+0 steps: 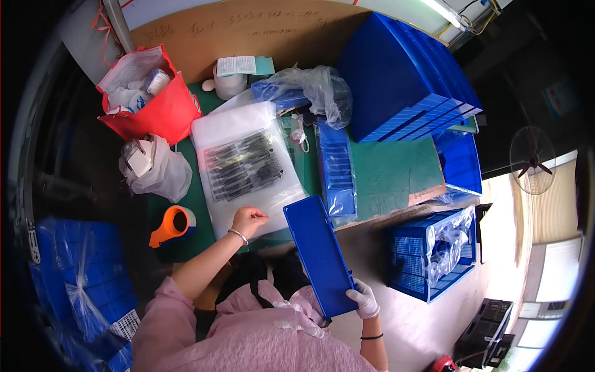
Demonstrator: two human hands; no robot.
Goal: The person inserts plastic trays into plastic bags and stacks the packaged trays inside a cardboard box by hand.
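My right hand (pixel 364 299), in a white glove, grips the lower right edge of a long, shallow blue plastic tray (pixel 319 257). The tray is tilted in front of my body, past the table's front edge. My bare left hand (pixel 250 222) has its fingers curled together over the lower part of a stack of clear plastic bags (pixel 217 130). What those fingers hold, if anything, is too small to make out. Black printing covers the middle of the top bag. Just right of the stack lies a blue compartmented tray (pixel 336 164), wrapped in clear film.
Large blue bins (pixel 403 80) stand at the back right of the green table (pixel 396 164). An orange tape dispenser (pixel 170 226), a white plastic bag (pixel 164 170) and a red bag (pixel 155 108) line the left. A blue crate (pixel 409 254) sits right, below table level.
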